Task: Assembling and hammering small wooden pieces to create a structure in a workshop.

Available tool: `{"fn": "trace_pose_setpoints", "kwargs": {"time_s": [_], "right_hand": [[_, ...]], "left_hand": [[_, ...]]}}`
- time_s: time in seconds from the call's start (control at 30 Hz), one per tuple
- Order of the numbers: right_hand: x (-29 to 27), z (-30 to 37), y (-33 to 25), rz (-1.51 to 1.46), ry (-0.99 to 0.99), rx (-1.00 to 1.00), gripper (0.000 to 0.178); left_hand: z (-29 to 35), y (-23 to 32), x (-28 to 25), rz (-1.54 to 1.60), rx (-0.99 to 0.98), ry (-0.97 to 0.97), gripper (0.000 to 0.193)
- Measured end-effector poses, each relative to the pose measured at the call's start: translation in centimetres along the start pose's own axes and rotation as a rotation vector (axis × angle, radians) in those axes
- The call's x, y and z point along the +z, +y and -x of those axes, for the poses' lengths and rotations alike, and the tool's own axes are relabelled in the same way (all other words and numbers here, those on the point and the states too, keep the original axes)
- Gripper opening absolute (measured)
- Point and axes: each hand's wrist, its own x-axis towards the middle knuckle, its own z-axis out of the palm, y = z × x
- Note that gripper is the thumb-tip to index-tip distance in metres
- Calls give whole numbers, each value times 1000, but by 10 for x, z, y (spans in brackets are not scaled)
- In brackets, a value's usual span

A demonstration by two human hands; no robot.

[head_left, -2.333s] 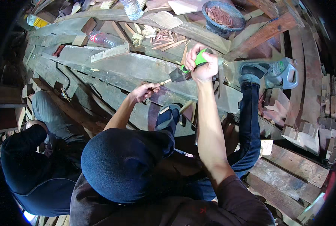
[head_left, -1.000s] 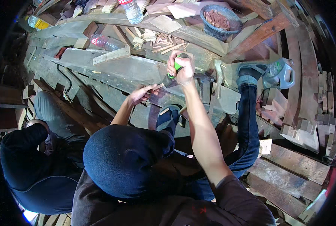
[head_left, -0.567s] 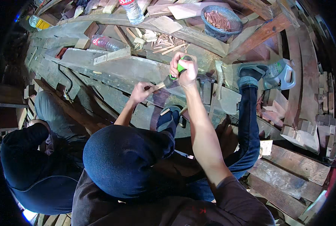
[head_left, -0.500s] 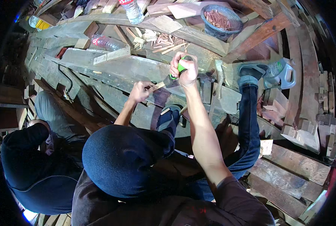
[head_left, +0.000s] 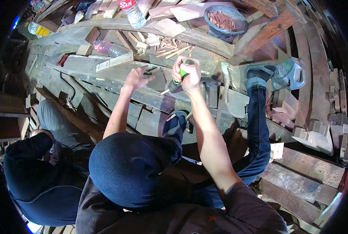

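Note:
My right hand [head_left: 189, 74] is wrapped round the green and black handle [head_left: 185, 71] of a tool. Its dark blade [head_left: 175, 86] points down toward the plank; I cannot make out the exact kind. Beside the blade is a small pale wood piece [head_left: 165, 92]. To the left, my left hand [head_left: 136, 78] hovers over the long worn plank [head_left: 96, 70] with fingers apart and nothing held. A short wood stick [head_left: 154, 70] is just past its fingertips.
Small cut sticks [head_left: 174, 46] lie heaped beyond the hands. A dark bucket [head_left: 226, 33] holds more pieces. Plastic bottles [head_left: 133, 15] stand and lie nearby. A hatchet-like tool [head_left: 225, 78] and a clear jug [head_left: 293, 74] are at right. Another person [head_left: 37, 171] sits at left.
My left hand has let go of the wood piece it held at the blade and moved left and away from me, its fingers spreading. The right hand has shifted slightly left with the tool.

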Motion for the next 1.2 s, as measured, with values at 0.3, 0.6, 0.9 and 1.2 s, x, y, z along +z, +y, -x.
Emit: {"fn": "trace_pose_setpoints", "kwargs": {"time_s": [0.3,0.6,0.9,1.2], "right_hand": [[7,0,-6,124,-14,0,33],[8,5,6,213,90,-132,21],[-35,13,38,335,5,-147,31],[-7,8,17,754,-25,-125,41]], "left_hand": [[30,108,-48,984,662,95,86],[47,145,-51,978,671,67,62],[39,143,-53,736,770,173,35],[24,143,-51,789,728,96,20]]}}
